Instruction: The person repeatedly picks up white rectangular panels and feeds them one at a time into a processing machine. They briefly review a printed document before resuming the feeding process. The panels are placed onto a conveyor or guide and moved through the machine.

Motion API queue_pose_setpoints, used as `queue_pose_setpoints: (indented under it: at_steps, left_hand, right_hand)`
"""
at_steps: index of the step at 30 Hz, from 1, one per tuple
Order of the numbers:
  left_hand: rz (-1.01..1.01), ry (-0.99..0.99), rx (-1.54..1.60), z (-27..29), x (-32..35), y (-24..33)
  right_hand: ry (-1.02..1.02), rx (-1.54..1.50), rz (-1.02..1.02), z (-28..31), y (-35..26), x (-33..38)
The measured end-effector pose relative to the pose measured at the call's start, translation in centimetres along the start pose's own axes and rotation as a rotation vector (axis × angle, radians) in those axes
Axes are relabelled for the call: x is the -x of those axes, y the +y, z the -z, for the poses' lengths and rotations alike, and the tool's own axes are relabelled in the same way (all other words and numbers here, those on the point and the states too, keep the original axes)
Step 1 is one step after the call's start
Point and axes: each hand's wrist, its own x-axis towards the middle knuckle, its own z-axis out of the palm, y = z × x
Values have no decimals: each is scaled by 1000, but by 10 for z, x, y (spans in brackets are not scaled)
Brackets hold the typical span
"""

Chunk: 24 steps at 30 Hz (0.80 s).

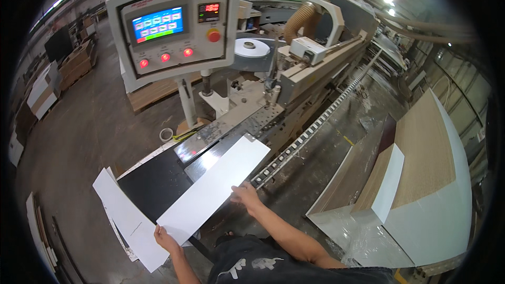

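A long white panel (215, 186) lies slantwise over the infeed table of an edge banding machine (310, 81), its far end on the metal bed (210, 159). At the panel's near left corner, my left hand (167, 240) grips the edge, thumb on top. My right hand (245, 195) is closed on its right edge, about midway along, with the fingers partly hidden beneath. Left of the panel, another white board (129, 221) rests at the side of the black table surface (155, 184).
A control box (176, 26) with a lit screen stands above the bed. A roller rail (315, 126) runs along the machine's right side. Wood-grain and white panels (426, 179) are stacked at the right. A tape roll (166, 134) lies near a yellow-green tool (187, 133); pallets (76, 66) stand far left.
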Motion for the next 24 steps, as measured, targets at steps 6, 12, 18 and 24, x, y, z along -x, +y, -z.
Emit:
queue_pose_setpoints:
  at_steps: [6, 12, 18, 24]
  left_hand:
    - [-2, -529, 8, -50, 10, 77]
    - [-449, -625, -698, -69, 22, 110]
    - [-471, -516, -731, -80, 19, 93]
    - [-547, -442, -880, -126, 52, 88]
  right_hand:
    - [15, 376, 280, 4, 9, -65]
    - [177, 1109, 380, -2, -13, -94]
    - [212, 1105, 598, 3, -5, -107]
    - [175, 1084, 658, 40, -27, -127]
